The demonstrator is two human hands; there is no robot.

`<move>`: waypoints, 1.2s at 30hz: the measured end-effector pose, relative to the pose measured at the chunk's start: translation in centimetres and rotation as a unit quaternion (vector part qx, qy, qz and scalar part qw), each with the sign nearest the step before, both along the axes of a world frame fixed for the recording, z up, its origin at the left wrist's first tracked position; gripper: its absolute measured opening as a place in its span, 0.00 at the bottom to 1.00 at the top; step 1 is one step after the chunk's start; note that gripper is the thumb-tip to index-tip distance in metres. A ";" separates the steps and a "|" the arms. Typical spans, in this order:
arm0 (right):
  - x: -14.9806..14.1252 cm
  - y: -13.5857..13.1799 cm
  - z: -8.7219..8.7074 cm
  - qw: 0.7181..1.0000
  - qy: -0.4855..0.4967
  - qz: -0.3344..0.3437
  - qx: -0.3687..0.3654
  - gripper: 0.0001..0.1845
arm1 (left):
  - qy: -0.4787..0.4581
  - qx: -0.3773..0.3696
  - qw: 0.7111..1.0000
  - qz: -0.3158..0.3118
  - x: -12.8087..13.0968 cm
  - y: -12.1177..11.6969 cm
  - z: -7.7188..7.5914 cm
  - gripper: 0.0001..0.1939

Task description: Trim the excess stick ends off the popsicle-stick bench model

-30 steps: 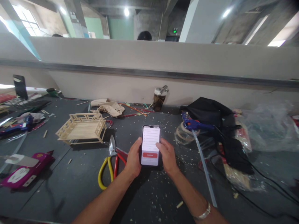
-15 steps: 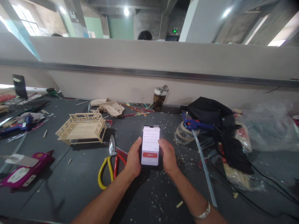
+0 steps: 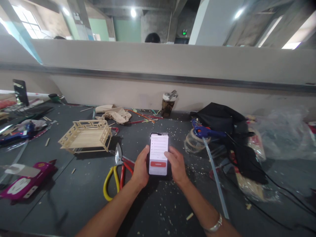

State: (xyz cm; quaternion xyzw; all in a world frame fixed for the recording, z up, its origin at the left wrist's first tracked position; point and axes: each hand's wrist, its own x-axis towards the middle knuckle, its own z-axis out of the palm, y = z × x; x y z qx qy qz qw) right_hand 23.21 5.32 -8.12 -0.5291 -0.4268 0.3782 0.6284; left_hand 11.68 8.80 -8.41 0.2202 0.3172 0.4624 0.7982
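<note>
A smartphone (image 3: pixel 158 156) with a lit white screen and a red button stands upright between my two hands. My left hand (image 3: pixel 141 168) grips its left edge, thumb along the side. My right hand (image 3: pixel 177 166) closes round the right edge, its thumb lying over the screen. Just left of my left hand lie pliers with red handles (image 3: pixel 125 166) and a tool with yellow handles (image 3: pixel 111 184), their jaws overlapping. Farther left sits a small bed-like model of thin wooden sticks (image 3: pixel 86 136).
A blue glue gun (image 3: pixel 206 132) with a long glue stick rests on a tape roll (image 3: pixel 191 141) at right, beside a black bag (image 3: pixel 218 117). A cup (image 3: pixel 168 104) stands by the partition (image 3: pixel 138 89). A magenta power strip (image 3: pixel 29 184) lies at left. Wood scraps litter the table.
My right thumb has moved left from the phone's edge onto its screen. The text on the screen has shifted upward a little. My left hand holds still.
</note>
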 end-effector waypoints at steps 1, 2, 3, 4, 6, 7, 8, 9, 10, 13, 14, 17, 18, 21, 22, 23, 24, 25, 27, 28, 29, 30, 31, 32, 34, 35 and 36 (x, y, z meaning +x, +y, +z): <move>0.0 0.0 -0.1 1.000 -0.004 -0.006 -0.004 0.09 | 0.002 -0.003 1.000 0.001 0.0 0.0 0.0 0.19; 0.0 0.1 -0.2 1.000 -0.010 -0.014 -0.007 0.09 | 0.004 -0.006 1.000 0.002 0.0 0.0 0.0 0.19; 0.0 0.1 -0.3 1.000 -0.016 -0.023 -0.010 0.10 | 0.005 -0.006 1.000 0.003 0.0 0.0 0.0 0.19; 0.0 0.2 -0.5 0.999 -0.022 -0.034 -0.012 0.12 | 0.003 -0.004 1.000 0.003 0.0 0.0 0.0 0.18; 0.0 0.3 -0.7 0.999 -0.023 -0.047 -0.013 0.15 | 0.000 0.002 1.000 0.003 0.1 0.0 0.1 0.18; 0.0 0.3 -0.8 0.999 -0.020 -0.047 -0.011 0.16 | -0.002 0.004 1.000 0.002 0.1 0.0 0.1 0.18; 0.1 0.3 -0.8 0.999 -0.015 -0.043 -0.007 0.16 | -0.002 0.004 1.000 0.001 0.1 0.0 0.2 0.18; 0.1 0.3 -0.9 0.999 -0.007 -0.037 -0.002 0.16 | -0.002 0.003 1.000 -0.001 0.1 -0.1 0.2 0.17; 0.2 0.3 -0.9 1.000 0.002 -0.031 0.003 0.16 | -0.001 0.000 1.000 -0.002 0.1 -0.1 0.3 0.17; 0.3 0.4 -1.2 0.999 0.014 -0.038 0.014 0.14 | -0.001 -0.007 1.000 -0.005 0.0 -0.1 0.4 0.17; 0.4 0.4 -1.2 0.999 0.013 -0.044 0.014 0.14 | -0.001 -0.009 1.000 -0.007 0.0 -0.1 0.4 0.18; 0.4 0.3 -1.0 0.999 0.004 -0.031 0.007 0.13 | -0.003 -0.009 1.000 -0.010 0.0 0.0 0.3 0.19; 0.3 0.2 -0.8 1.000 0.001 -0.020 0.006 0.13 | -0.003 -0.008 1.000 -0.010 0.0 0.0 0.2 0.19; 0.1 0.0 -0.2 1.000 0.001 0.000 0.001 0.12 | -0.002 -0.007 1.000 -0.005 0.0 -0.1 0.0 0.19; 0.0 0.0 0.0 1.000 0.001 -0.001 -0.002 0.11 | -0.002 -0.006 1.000 -0.002 0.0 -0.1 0.0 0.19; -0.1 0.0 0.0 1.000 0.001 -0.005 -0.006 0.11 | -0.001 -0.005 1.000 0.002 0.0 -0.1 0.0 0.19; -0.1 0.0 0.0 1.000 -0.002 -0.011 -0.011 0.11 | 0.000 -0.004 1.000 0.003 0.1 -0.1 0.0 0.18; -0.1 0.1 -0.1 1.000 -0.007 -0.019 -0.015 0.11 | 0.000 -0.003 1.000 0.003 0.1 -0.1 0.0 0.18; -0.1 0.2 -0.4 0.999 -0.017 -0.033 -0.021 0.13 | 0.000 -0.002 1.000 0.001 0.1 -0.1 0.1 0.18; -0.1 0.2 -0.5 0.999 -0.019 -0.040 -0.022 0.14 | -0.001 0.000 1.000 -0.001 0.1 -0.1 0.1 0.18; 0.0 0.3 -0.6 0.999 -0.018 -0.046 -0.023 0.15 | -0.002 0.002 1.000 -0.002 0.1 -0.1 0.1 0.18; 0.0 0.3 -0.7 0.998 -0.019 -0.049 -0.022 0.16 | -0.003 0.005 1.000 -0.004 0.1 -0.1 0.1 0.18; 0.0 0.3 -0.7 0.998 -0.019 -0.051 -0.019 0.17 | -0.004 0.007 1.000 -0.006 0.1 -0.1 0.1 0.18; 0.0 0.3 -0.7 0.998 -0.020 -0.051 -0.015 0.17 | -0.004 0.008 1.000 -0.009 0.1 -0.1 0.1 0.18; 0.1 0.2 -0.6 0.999 -0.020 -0.044 -0.005 0.18 | -0.003 0.008 1.000 -0.013 0.1 -0.1 0.1 0.19; 0.1 0.2 -0.5 0.999 -0.016 -0.040 -0.002 0.18 | -0.002 0.006 1.000 -0.013 0.1 -0.1 0.1 0.19; 0.1 0.2 -0.5 0.999 -0.010 -0.037 0.001 0.18 | -0.001 0.004 1.000 -0.012 0.1 -0.1 0.1 0.19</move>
